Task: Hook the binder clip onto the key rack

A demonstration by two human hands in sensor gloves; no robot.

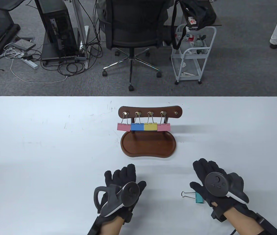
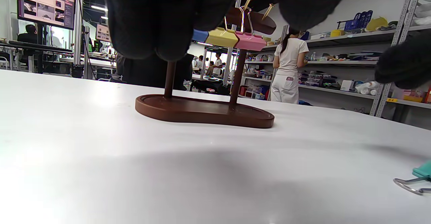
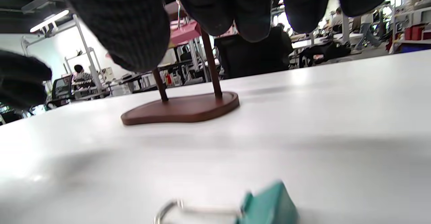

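Observation:
A brown wooden key rack (image 1: 150, 112) stands mid-table on an oval base (image 1: 148, 145). Pink, blue, yellow and pink binder clips (image 1: 144, 126) hang from its hooks; the rightmost hook (image 1: 176, 113) is bare. A teal binder clip (image 1: 194, 196) lies flat on the table, partly under my right hand's thumb. My right hand (image 1: 208, 178) hovers over it with fingers relaxed, holding nothing. The teal clip (image 3: 266, 207) shows close below the right wrist camera. My left hand (image 1: 125, 178) rests near the front edge, fingers loose. The rack (image 2: 205, 111) stands ahead of it.
The white table (image 1: 43, 146) stretches wide on both sides of the rack. Beyond its far edge stand an office chair (image 1: 133, 31), a white cart (image 1: 193, 53) and a computer tower with cables on the floor.

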